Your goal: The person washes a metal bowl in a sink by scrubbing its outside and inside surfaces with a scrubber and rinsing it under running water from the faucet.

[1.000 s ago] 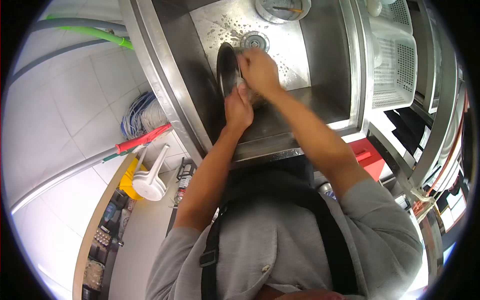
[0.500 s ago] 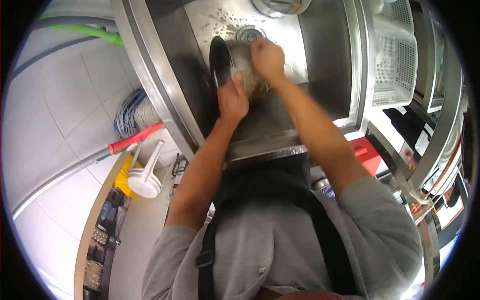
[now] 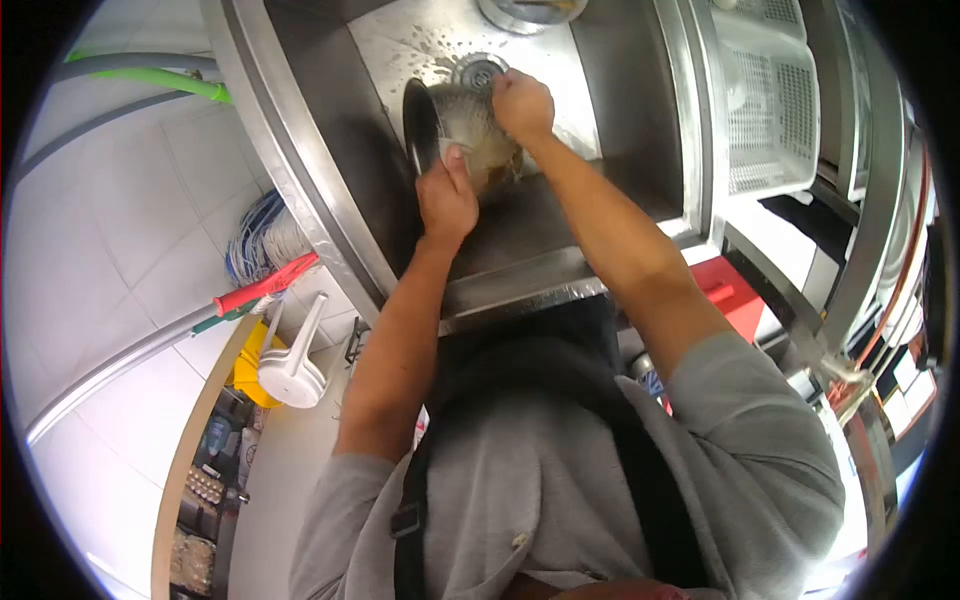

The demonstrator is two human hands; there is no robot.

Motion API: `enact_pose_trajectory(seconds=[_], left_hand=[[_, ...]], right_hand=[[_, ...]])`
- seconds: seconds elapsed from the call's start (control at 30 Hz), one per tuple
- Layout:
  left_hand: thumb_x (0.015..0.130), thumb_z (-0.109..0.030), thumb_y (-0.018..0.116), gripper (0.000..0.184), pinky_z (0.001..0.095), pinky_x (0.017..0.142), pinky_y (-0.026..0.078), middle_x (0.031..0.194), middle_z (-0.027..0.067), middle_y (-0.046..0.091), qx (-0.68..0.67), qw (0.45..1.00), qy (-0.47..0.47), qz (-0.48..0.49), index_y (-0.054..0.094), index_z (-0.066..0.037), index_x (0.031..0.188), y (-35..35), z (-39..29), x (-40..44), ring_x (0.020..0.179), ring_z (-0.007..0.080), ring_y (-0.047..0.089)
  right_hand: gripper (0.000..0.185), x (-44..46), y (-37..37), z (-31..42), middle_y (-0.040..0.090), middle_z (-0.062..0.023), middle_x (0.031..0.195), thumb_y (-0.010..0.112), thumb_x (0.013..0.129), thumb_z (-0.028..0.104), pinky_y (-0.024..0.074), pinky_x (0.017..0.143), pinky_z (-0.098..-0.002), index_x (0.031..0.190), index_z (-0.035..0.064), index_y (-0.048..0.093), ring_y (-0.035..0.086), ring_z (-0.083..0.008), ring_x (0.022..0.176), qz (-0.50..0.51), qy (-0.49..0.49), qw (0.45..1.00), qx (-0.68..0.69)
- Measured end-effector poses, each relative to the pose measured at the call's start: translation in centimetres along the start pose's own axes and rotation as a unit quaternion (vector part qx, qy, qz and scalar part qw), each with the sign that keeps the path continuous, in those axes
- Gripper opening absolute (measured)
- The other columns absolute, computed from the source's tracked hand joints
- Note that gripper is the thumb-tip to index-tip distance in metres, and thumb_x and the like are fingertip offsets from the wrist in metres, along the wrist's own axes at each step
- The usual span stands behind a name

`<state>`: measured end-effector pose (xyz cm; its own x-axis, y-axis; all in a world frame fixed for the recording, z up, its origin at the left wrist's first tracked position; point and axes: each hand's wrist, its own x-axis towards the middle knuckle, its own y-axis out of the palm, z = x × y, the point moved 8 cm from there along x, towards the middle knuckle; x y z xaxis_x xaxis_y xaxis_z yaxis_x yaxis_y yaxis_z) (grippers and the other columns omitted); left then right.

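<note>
A metal pot (image 3: pixel 466 122) is held on its side over the steel sink (image 3: pixel 640 110), its dark open end facing left. My left hand (image 3: pixel 448 200) is closed on the pot near its rim, thumb on the outer wall. Beside the pot's right end is my right hand (image 3: pixel 523 104), fingers curled in; what it holds, if anything, is too small to make out. Brownish residue shows low on the pot. The round drain (image 3: pixel 481 74) lies just behind the pot.
A round container (image 3: pixel 530 14) stands at the sink's far side. White perforated baskets (image 3: pixel 770 120) are at the right, above a red box (image 3: pixel 728 298). On the left are a mop (image 3: pixel 270 240), a red handle (image 3: pixel 265 284) and a white dustpan-like object (image 3: pixel 292 376).
The pot has turned so more of its outer side shows. My right hand has moved back and forth along it. The whole view has shifted somewhat.
</note>
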<state>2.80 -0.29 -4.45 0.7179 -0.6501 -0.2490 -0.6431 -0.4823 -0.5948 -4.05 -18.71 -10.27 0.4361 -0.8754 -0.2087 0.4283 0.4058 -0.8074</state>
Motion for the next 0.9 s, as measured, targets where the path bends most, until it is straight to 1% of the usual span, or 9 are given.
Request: enact_pose_trajectory(seconds=[0.07, 0.2, 0.23, 0.4, 0.5, 0.57, 0.63, 0.87, 0.9], left_hand=[[0.109, -0.035, 0.036, 0.055, 0.0526, 0.065, 0.047, 0.073, 0.0313, 0.061, 0.013, 1.000, 0.008, 0.002, 0.064, 0.008, 0.086, -0.1, 0.0, -0.9, 0.074, 0.0515, 0.063], [0.109, -0.036, 0.036, 0.054, 0.0519, 0.066, 0.046, 0.074, 0.0309, 0.061, 0.020, 1.000, 0.011, 0.007, 0.064, 0.007, 0.089, 0.2, 0.4, -0.6, 0.075, 0.0516, 0.062], [0.109, -0.037, 0.036, 0.054, 0.0516, 0.066, 0.046, 0.075, 0.0308, 0.061, 0.006, 1.000, 0.006, 0.009, 0.064, 0.006, 0.090, 0.3, 0.1, -0.7, 0.075, 0.0518, 0.062], [0.108, -0.035, 0.040, 0.052, 0.0542, 0.067, 0.047, 0.075, 0.0317, 0.062, -0.026, 0.999, -0.003, 0.018, 0.062, 0.007, 0.087, -0.2, -0.8, -0.8, 0.075, 0.0532, 0.062], [0.107, -0.035, 0.043, 0.050, 0.0554, 0.067, 0.047, 0.076, 0.0322, 0.063, -0.030, 0.999, -0.019, 0.005, 0.062, 0.007, 0.087, 0.1, 0.5, 0.2, 0.077, 0.0535, 0.062], [0.107, -0.035, 0.043, 0.050, 0.0549, 0.066, 0.047, 0.076, 0.0317, 0.063, -0.037, 0.999, -0.024, -0.007, 0.062, 0.006, 0.087, 0.3, 1.4, -0.5, 0.076, 0.0529, 0.063], [0.107, -0.035, 0.043, 0.050, 0.0544, 0.064, 0.047, 0.076, 0.0312, 0.062, -0.051, 0.998, -0.018, -0.018, 0.062, 0.005, 0.085, -0.2, 0.3, -0.5, 0.075, 0.0522, 0.063], [0.107, -0.032, 0.044, 0.041, 0.0516, 0.063, 0.049, 0.076, 0.0277, 0.064, -0.117, 0.991, 0.023, -0.058, 0.059, 0.004, 0.096, -1.3, -0.7, -0.1, 0.073, 0.0500, 0.064], [0.107, -0.031, 0.044, 0.039, 0.0515, 0.063, 0.049, 0.076, 0.0273, 0.064, -0.105, 0.993, 0.029, -0.055, 0.059, 0.004, 0.097, -1.3, -0.7, 0.1, 0.073, 0.0497, 0.064]], right_hand=[[0.029, -5.1, -1.9, 0.9, 0.072, -0.0203, 0.088, 0.057, 0.093, 0.027, 0.0557, 0.078, -0.0498, 0.083, 0.0052, 0.072, 0.070, -0.0403, 0.082, 0.014, 0.026, 0.999, 0.045], [0.031, 0.7, 1.0, -0.1, 0.073, -0.0201, 0.090, 0.055, 0.095, 0.028, 0.0560, 0.080, -0.0499, 0.087, 0.0056, 0.074, 0.070, -0.0423, 0.085, 0.050, -0.032, 0.998, -0.034], [0.033, 2.8, 1.9, -0.7, 0.073, -0.0208, 0.091, 0.053, 0.097, 0.029, 0.0558, 0.082, -0.0502, 0.089, 0.0051, 0.075, 0.070, -0.0434, 0.087, 0.118, 0.002, 0.991, -0.067], [0.029, -4.9, -1.8, 0.6, 0.072, -0.0220, 0.091, 0.058, 0.095, 0.028, 0.0545, 0.083, -0.0521, 0.087, 0.0044, 0.073, 0.069, -0.0424, 0.090, 0.042, 0.053, 0.995, 0.067], [0.027, -4.1, -1.2, 3.7, 0.072, -0.0206, 0.091, 0.060, 0.093, 0.028, 0.0547, 0.081, -0.0523, 0.088, 0.0045, 0.073, 0.069, -0.0416, 0.091, 0.013, -0.028, 0.998, 0.056], [0.029, 0.9, 1.6, 5.8, 0.072, -0.0200, 0.090, 0.057, 0.093, 0.028, 0.0553, 0.082, -0.0512, 0.092, 0.0050, 0.075, 0.070, -0.0418, 0.091, 0.088, -0.144, 0.985, -0.025], [0.038, 5.9, 7.9, 4.3, 0.070, -0.0225, 0.086, 0.049, 0.095, 0.034, 0.0542, 0.078, -0.0527, 0.086, 0.0056, 0.072, 0.067, -0.0447, 0.084, 0.127, -0.117, 0.983, -0.058], [0.032, -6.4, -1.8, 7.1, 0.071, -0.0215, 0.095, 0.060, 0.091, 0.035, 0.0548, 0.078, -0.0498, 0.085, 0.0074, 0.075, 0.068, -0.0429, 0.089, -0.030, -0.192, 0.979, 0.063], [0.032, -4.5, -0.3, 7.9, 0.072, -0.0208, 0.097, 0.058, 0.092, 0.033, 0.0541, 0.083, -0.0491, 0.089, 0.0069, 0.075, 0.068, -0.0408, 0.093, 0.045, -0.167, 0.985, 0.027]])
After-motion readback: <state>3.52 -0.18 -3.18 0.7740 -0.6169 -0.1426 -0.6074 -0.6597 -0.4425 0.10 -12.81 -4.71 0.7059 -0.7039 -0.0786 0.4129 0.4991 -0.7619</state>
